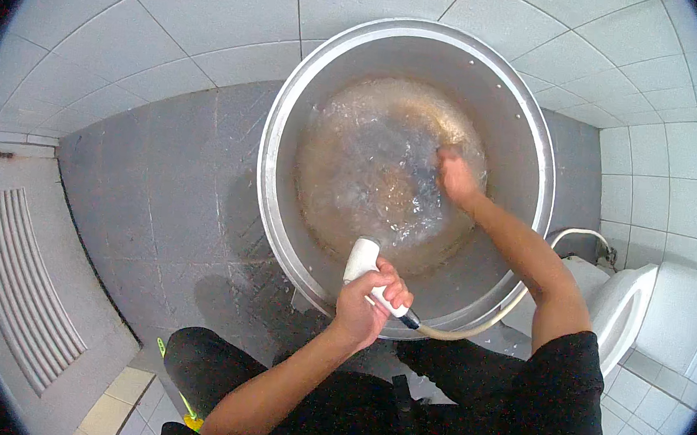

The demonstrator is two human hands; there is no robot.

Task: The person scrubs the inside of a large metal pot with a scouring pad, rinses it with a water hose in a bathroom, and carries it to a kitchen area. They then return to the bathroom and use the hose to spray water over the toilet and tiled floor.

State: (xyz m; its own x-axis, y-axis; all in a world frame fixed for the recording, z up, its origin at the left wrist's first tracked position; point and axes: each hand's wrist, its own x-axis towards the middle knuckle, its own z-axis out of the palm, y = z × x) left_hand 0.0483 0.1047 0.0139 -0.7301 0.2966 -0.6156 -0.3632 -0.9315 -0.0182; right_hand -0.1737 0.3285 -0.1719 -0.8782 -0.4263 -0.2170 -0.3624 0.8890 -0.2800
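A large round metal pot (518,190) stands before me on the floor, with cloudy, rippling water (385,158) in its bottom. Over the near rim, my left hand (375,295) is closed around a white handheld sprayer (362,263), whose head points into the pot. A pale hose (469,333) runs from the sprayer's handle around the pot's right side. My right hand (456,174) reaches down inside the pot at the right, low by the water. It is blurred and its fingertips are hidden, so whether it holds something cannot be told.
To the right are a white toilet (625,313) and a wall fitting (609,256) where the hose ends. Grey floor tiles (169,181) lie left of the pot, and a white tiled wall (217,10) rises behind it. A door with a slatted vent (26,293) is at far left.
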